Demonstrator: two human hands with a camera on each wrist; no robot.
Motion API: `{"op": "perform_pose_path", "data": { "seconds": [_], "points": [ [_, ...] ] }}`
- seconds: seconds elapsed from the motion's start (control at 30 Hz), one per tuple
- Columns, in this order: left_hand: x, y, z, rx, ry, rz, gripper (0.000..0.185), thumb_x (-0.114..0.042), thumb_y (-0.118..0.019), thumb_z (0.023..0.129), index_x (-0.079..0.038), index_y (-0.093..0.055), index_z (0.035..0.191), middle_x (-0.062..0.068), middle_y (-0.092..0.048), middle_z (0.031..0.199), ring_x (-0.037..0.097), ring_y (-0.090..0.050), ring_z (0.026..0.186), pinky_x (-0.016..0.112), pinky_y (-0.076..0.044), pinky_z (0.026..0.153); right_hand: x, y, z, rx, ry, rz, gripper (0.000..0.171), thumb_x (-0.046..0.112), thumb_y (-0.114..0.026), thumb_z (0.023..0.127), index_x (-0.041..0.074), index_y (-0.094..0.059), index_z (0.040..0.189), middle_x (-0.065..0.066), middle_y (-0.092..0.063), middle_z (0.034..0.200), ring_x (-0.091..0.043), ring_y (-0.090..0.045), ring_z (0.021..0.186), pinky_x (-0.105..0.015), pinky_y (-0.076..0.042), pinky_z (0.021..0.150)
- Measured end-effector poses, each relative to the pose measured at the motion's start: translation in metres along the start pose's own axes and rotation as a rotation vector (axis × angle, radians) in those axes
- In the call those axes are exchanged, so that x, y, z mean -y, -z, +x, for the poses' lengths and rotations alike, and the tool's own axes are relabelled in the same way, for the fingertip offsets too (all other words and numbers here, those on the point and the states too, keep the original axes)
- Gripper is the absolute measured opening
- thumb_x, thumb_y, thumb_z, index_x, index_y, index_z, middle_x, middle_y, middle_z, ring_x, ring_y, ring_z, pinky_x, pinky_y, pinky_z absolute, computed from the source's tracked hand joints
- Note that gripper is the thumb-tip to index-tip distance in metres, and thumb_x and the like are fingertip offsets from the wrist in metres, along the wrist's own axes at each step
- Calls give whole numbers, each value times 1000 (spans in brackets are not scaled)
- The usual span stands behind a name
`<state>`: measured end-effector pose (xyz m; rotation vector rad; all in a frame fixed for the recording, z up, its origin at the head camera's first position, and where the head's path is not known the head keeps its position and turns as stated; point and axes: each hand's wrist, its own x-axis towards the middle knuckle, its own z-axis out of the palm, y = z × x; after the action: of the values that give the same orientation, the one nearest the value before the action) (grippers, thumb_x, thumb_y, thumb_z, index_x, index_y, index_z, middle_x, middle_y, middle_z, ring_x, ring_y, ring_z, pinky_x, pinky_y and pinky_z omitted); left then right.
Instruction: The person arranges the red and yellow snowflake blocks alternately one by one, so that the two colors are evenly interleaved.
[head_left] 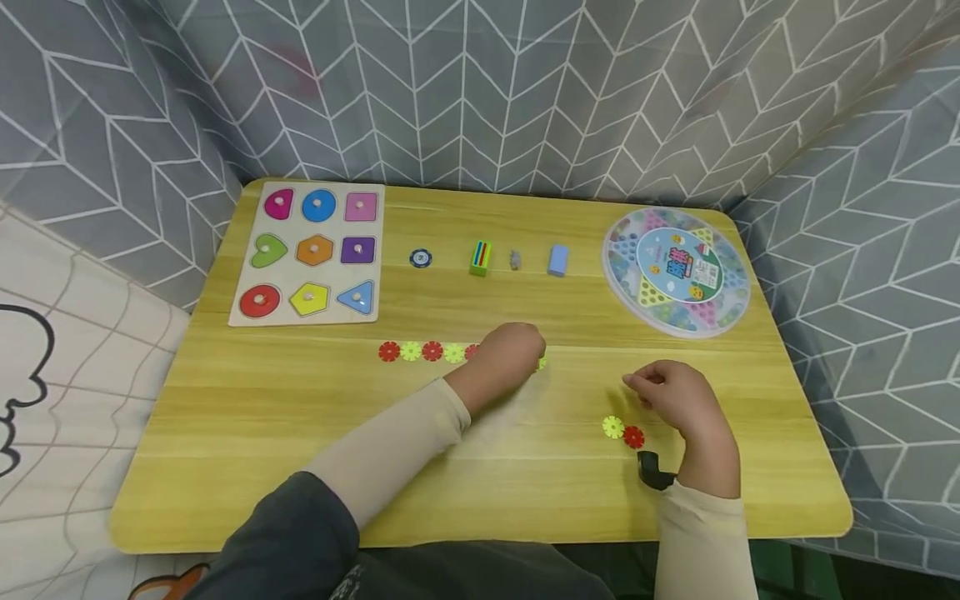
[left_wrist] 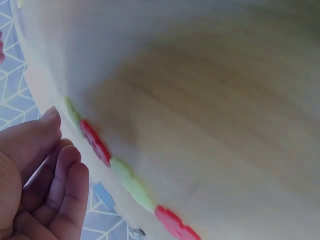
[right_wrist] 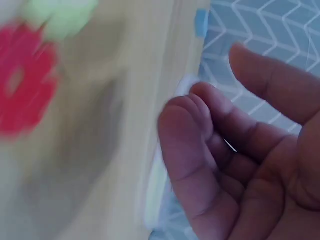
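Flower-shaped plastic discs, red point(head_left: 389, 352) and yellow-green point(head_left: 410, 351) by turns, lie in a row across the middle of the table. My left hand point(head_left: 504, 360) is over the row's right part and hides some discs. In the left wrist view, its loosely curled fingers are beside the end yellow-green disc point(left_wrist: 72, 111), with nothing seen between them. My right hand point(head_left: 678, 397) hovers right of a loose yellow-green disc point(head_left: 613, 427) and a red disc point(head_left: 633, 437). Its fingers are bent, thumb apart, and hold nothing in the right wrist view.
A shape-puzzle board point(head_left: 305, 254) lies at the back left, a round game board point(head_left: 677, 272) at the back right. Between them are a blue-and-white chip point(head_left: 421, 258), a green block with coloured stripes point(head_left: 480, 258), a small grey figure point(head_left: 515, 260) and a blue block point(head_left: 558, 260).
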<state>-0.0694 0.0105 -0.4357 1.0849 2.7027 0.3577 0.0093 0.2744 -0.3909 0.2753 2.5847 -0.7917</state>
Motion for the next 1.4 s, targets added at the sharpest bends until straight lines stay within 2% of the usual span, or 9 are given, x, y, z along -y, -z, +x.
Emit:
{"op": "perform_pose_path", "data": {
  "seconds": [0.23, 0.33, 0.53, 0.67, 0.83, 1.07, 1.23, 1.33, 1.4],
  "points": [
    [-8, -11, 3, 21, -16, 72, 12, -13, -67, 100, -11, -69, 88, 1, -68, 90, 16, -66, 86, 30, -55, 80, -40, -13, -23, 99, -47, 70, 37, 26, -77, 95, -4, -68, 114, -9, -65, 98, -24, -61, 85, -37, -48, 70],
    [-8, -12, 7, 17, -9, 106, 14, -12, -66, 100, -12, -69, 86, 0, -68, 89, 16, -66, 84, 29, -56, 78, -47, -22, -29, 92, -50, 76, 40, 25, -83, 90, -4, -67, 113, -9, -64, 99, -25, -59, 87, -37, -49, 70],
    [-7, -8, 8, 21, 11, 140, 15, -12, -65, 101, -12, -71, 87, 1, -68, 89, 16, -67, 84, 30, -56, 77, -45, -32, -32, 13, -31, 43, 45, 24, -89, 83, -4, -67, 110, -10, -64, 100, -26, -61, 89, -40, -52, 75],
    [-8, -7, 6, 30, 19, 141, 15, -12, -65, 101, -12, -71, 88, 1, -69, 89, 16, -67, 84, 30, -56, 76, -44, -37, -32, -28, -1, 7, 35, 18, -86, 85, -2, -68, 107, -9, -65, 97, -25, -61, 86, -41, -52, 75],
    [-9, -6, 5, 31, 26, 122, 15, -13, -65, 101, -11, -70, 87, 1, -69, 90, 17, -67, 84, 30, -56, 77, -44, -38, -32, -35, 5, -1, 28, 12, -83, 87, -2, -67, 104, -8, -64, 93, -24, -60, 83, -38, -50, 72],
    [-9, -5, 6, 42, 34, 119, 13, -16, -67, 100, -11, -71, 89, 1, -70, 91, 17, -68, 86, 30, -56, 77, -43, -26, -27, -116, -4, -36, 16, 11, -76, 93, -3, -70, 99, -12, -68, 89, -25, -55, 73, -36, -45, 63],
    [-9, -5, 7, 56, 51, 109, 12, -19, -69, 100, -11, -73, 91, 2, -70, 93, 17, -68, 88, 31, -56, 79, -34, -13, -17, -127, 58, -19, 23, 12, -66, 101, -6, -74, 114, -23, -70, 109, -33, -63, 90, -42, -51, 74],
    [-8, -4, 7, 66, 54, 86, 12, -20, -70, 99, -11, -73, 92, 2, -71, 94, 18, -69, 89, 32, -57, 80, -24, -7, -9, -131, 123, 23, 27, 10, -61, 105, -6, -71, 124, -24, -67, 118, -36, -65, 101, -43, -53, 81],
    [-7, -5, 8, 74, 58, 69, 12, -20, -72, 98, -11, -73, 91, 2, -71, 94, 18, -69, 89, 32, -57, 80, -15, -5, -2, -122, 158, 91, 30, 9, -59, 105, -6, -67, 131, -23, -67, 119, -36, -67, 102, -41, -56, 83]
  ]
}}
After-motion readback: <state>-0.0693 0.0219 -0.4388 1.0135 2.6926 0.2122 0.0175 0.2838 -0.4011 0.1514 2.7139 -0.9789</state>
